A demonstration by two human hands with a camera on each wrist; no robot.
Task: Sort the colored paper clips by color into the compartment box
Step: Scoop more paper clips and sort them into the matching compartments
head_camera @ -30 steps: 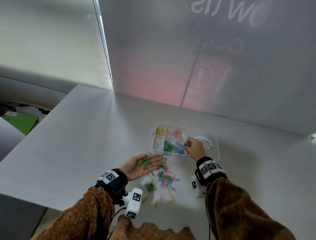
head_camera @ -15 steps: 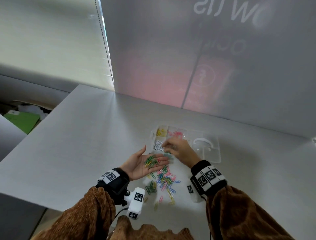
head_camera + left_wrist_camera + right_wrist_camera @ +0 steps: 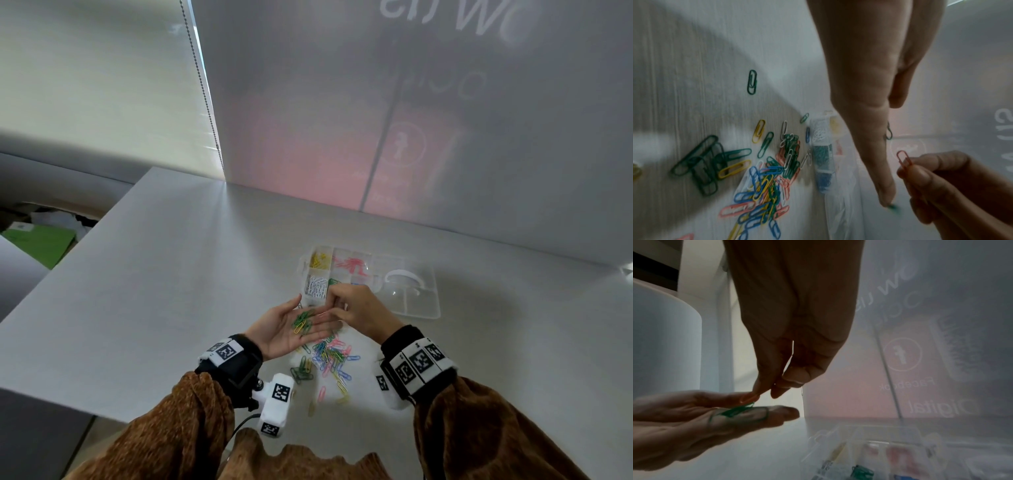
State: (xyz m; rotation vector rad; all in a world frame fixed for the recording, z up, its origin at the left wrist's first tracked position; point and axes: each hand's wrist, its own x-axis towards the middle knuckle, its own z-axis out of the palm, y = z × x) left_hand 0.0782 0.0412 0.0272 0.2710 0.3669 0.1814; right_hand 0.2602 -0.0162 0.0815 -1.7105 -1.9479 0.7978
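Observation:
My left hand (image 3: 315,318) lies palm up, fingers straight, just in front of the clear compartment box (image 3: 305,274). Several green and yellow clips (image 3: 301,323) rest on that palm. My right hand (image 3: 330,305) hovers over the left fingertips and pinches a pink paper clip (image 3: 904,160) between thumb and forefinger. In the box the yellow, pink, white, green and blue clips lie in separate compartments. A mixed pile of clips (image 3: 330,358) lies on the table beneath both hands. The right wrist view shows my right hand's pinch (image 3: 764,391) above green clips (image 3: 735,410) on the left fingers.
The box's clear lid (image 3: 411,294) lies open flat to its right. A frosted wall panel (image 3: 376,120) stands behind the grey table (image 3: 171,291). The table's left edge drops to a lower area with a green sheet (image 3: 37,240). A blind cord (image 3: 202,85) hangs at the back.
My right hand came back from the box's blue compartment to the left palm and now pinches a pink clip. The left hand stays palm up, a little nearer the box.

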